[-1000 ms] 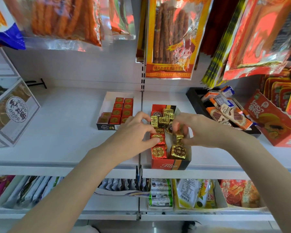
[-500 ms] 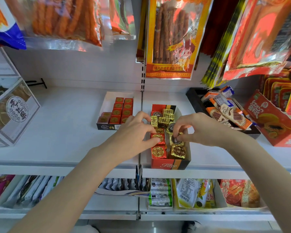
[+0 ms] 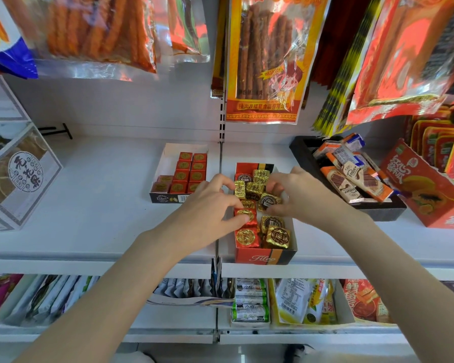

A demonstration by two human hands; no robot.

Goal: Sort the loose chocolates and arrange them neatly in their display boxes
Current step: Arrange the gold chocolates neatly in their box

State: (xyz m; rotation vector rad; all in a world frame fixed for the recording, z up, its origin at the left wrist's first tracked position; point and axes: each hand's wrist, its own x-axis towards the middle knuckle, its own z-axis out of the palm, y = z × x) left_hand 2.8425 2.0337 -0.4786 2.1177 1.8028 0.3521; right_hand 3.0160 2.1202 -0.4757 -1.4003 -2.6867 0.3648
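Note:
A red, orange and black display box (image 3: 262,256) stands at the shelf's front edge, holding red-wrapped and gold-wrapped chocolates in a loose heap. My left hand (image 3: 212,205) reaches in from the left and pinches a red chocolate (image 3: 247,214) in the left column between thumb and forefinger. My right hand (image 3: 299,195) comes from the right, its fingers curled round a gold chocolate (image 3: 269,201) in the middle of the box. Two gold pieces (image 3: 277,235) and a red piece (image 3: 247,238) lie flat at the front. A white box (image 3: 168,153) of red square chocolates stands to the left.
A black tray (image 3: 303,153) of chocolate bars sits at the right, with red snack cartons (image 3: 414,184) beyond it. Snack bags (image 3: 262,61) hang above the shelf. A grey printed box (image 3: 21,174) stands far left. Packets fill the lower shelf (image 3: 168,336).
My right hand let go of a gold chocolate in the right column and moved back to another gold piece in the middle. My left hand stayed on the red chocolate.

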